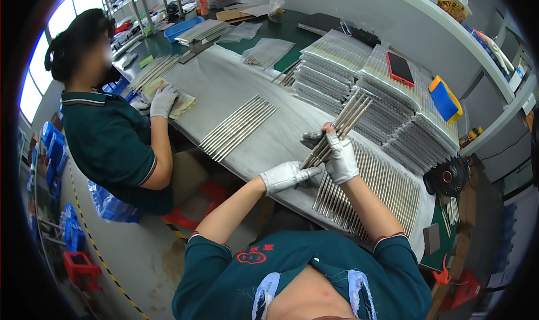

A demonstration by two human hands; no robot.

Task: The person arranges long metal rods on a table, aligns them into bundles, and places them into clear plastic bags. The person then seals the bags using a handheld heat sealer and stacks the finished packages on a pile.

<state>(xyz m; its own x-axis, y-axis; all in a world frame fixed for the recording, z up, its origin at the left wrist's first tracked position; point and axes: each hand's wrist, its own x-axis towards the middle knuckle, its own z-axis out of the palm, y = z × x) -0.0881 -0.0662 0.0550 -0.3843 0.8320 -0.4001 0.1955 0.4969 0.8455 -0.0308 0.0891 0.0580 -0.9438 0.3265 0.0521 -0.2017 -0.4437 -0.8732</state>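
My right hand [341, 158], in a white glove with a bare fingertip showing, is closed round a slanting bundle of slim metal rods [353, 111]. Dark, soiled glove fingers show on the bundle's left side. At the bundle's lower end is my left hand [287, 177], also gloved, its fingers stretched out flat and touching the rod ends. Beneath my right forearm lies a wide row of similar metal rods [370, 191] side by side on the grey-covered table [247, 168]. A smaller row of metal rods [238, 128] lies to the left of my hands.
Stacked clear plastic trays [331, 58] stand behind my hands, with a red-edged phone [400, 69] and a blue-and-yellow tape roll [445, 99] on top. To the left, a co-worker [115, 134] handles a cloth in gloved hands. A black fan [447, 176] stands right.
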